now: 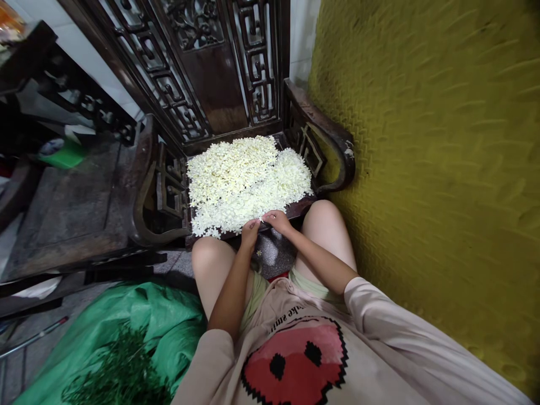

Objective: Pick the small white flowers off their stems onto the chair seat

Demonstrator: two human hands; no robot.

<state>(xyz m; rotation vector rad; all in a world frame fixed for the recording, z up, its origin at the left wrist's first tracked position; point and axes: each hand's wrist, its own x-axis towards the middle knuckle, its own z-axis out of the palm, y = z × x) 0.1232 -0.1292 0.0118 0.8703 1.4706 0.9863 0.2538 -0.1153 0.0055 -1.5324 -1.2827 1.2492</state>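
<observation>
A thick layer of small white and cream flowers (248, 174) covers the seat of a dark carved wooden chair in front of my knees. My left hand (250, 234) is at the front edge of the seat, its fingers pinched together; what lies between them is too small to make out. Close beside it, my right hand (277, 221) points leftward with thumb and forefinger pinched at a tiny white flower (260, 220). The fingertips of both hands nearly meet, just in front of the nearest blossoms.
The chair's curved right armrest (343, 149) stands near a yellow textured wall covering (442, 169). On the left is another dark wooden seat (80, 197) bearing a green container (65, 153). Green leafy stems (122, 365) lie on a green plastic sheet (139, 306) at lower left.
</observation>
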